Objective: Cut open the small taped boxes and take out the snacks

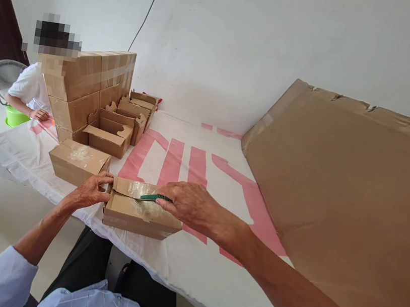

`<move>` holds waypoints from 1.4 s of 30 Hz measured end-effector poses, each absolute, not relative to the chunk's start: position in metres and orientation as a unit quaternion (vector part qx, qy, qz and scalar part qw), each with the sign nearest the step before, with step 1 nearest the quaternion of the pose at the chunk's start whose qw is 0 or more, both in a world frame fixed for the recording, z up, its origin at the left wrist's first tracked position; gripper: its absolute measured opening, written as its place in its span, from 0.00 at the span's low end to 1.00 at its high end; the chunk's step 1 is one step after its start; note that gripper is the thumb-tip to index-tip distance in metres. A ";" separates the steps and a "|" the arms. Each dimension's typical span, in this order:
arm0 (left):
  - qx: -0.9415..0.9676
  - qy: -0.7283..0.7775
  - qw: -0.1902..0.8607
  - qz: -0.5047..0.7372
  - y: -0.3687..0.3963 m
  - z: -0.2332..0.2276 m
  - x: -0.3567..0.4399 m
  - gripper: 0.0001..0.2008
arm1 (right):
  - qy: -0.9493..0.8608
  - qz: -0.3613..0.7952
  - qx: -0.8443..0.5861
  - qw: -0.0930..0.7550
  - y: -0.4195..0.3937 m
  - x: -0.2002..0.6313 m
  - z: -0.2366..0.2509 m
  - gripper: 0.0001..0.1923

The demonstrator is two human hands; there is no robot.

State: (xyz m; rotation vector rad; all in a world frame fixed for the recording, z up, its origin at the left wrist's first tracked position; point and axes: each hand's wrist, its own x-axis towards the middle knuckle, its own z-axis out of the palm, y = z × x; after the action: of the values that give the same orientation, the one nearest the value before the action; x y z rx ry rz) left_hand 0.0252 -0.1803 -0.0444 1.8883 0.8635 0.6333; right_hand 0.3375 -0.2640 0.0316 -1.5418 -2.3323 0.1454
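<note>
A taped cardboard box lies in front of me near the edge of the cloth-covered table. My left hand grips its left end, thumb and fingers bent around the corner. In my right hand is a slim green box cutter with a ribbed handle, held flat along the seam in the box's top. Clear tape, wrinkled, covers the middle of that seam. The cutter's blade cannot be made out. Just beyond my left hand sits a second closed box, also taped.
Open cardboard boxes stand in a row behind, beside a stack of closed boxes. A large cardboard sheet leans on the wall at right. Another person sits at the far left, with a green bucket near them.
</note>
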 end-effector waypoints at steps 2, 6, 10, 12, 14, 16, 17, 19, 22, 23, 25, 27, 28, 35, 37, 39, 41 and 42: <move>0.766 0.353 0.471 0.259 -0.179 -0.044 0.025 0.25 | -0.826 0.056 -0.545 0.131 -0.266 0.344 0.033 0.19; 0.767 0.365 0.458 0.263 -0.177 -0.041 0.025 0.22 | -0.804 0.039 -0.586 0.093 -0.276 0.364 0.033 0.22; 0.768 0.367 0.461 0.251 -0.176 -0.038 0.023 0.21 | -0.773 0.082 -0.610 0.152 -0.294 0.397 0.038 0.20; 0.769 0.368 0.460 0.249 -0.176 -0.038 0.022 0.21 | -0.730 0.109 -0.645 0.199 -0.309 0.423 0.035 0.19; 0.767 0.368 0.461 0.253 -0.177 -0.038 0.022 0.21 | -0.662 0.129 -0.696 0.246 -0.328 0.448 0.016 0.21; 0.763 0.366 0.467 0.256 -0.177 -0.037 0.022 0.22 | -0.593 0.126 -0.731 0.313 -0.351 0.466 -0.025 0.24; 0.763 0.364 0.470 0.255 -0.178 -0.037 0.022 0.23 | -0.559 0.119 -0.752 0.329 -0.363 0.471 -0.053 0.25; 0.768 0.356 0.470 0.250 -0.178 -0.036 0.023 0.26 | -0.492 0.086 -0.806 0.317 -0.386 0.476 -0.114 0.25; 0.774 0.346 0.474 0.239 -0.178 -0.034 0.023 0.29 | -0.462 0.027 -0.843 0.275 -0.409 0.471 -0.183 0.27; 0.773 0.344 0.479 0.235 -0.177 -0.034 0.023 0.29 | -0.460 0.017 -0.845 0.273 -0.412 0.467 -0.193 0.28; 0.770 0.343 0.486 0.229 -0.177 -0.035 0.022 0.31 | -0.469 0.027 -0.825 0.313 -0.406 0.453 -0.192 0.29; 0.775 0.343 0.483 0.220 -0.177 -0.036 0.019 0.34 | -0.498 0.064 -0.773 0.387 -0.389 0.431 -0.167 0.27; 0.779 0.345 0.479 0.213 -0.177 -0.036 0.018 0.37 | -0.523 0.077 -0.743 0.410 -0.377 0.417 -0.150 0.26; 0.803 0.350 0.456 0.157 -0.182 -0.036 0.011 0.69 | -0.780 0.051 -0.535 0.321 -0.311 0.341 -0.065 0.28; 0.807 0.351 0.449 0.158 -0.183 -0.036 0.012 0.72 | -0.806 0.031 -0.510 0.297 -0.311 0.334 -0.067 0.21; 0.811 0.346 0.442 0.165 -0.184 -0.036 0.014 0.71 | -0.806 -0.005 -0.504 0.309 -0.319 0.328 -0.077 0.17; 0.819 0.336 0.432 0.169 -0.186 -0.035 0.015 0.70 | -0.792 -0.043 -0.510 0.335 -0.334 0.320 -0.090 0.17; 0.826 0.331 0.424 0.167 -0.188 -0.034 0.014 0.69 | -0.784 -0.058 -0.513 0.346 -0.342 0.316 -0.096 0.17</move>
State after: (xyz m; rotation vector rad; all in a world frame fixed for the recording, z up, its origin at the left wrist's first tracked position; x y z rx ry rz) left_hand 0.0140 -0.1877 -0.0344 2.0665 0.8280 0.4178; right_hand 0.3158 -0.3418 -0.0957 -1.3309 -2.0336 -0.1515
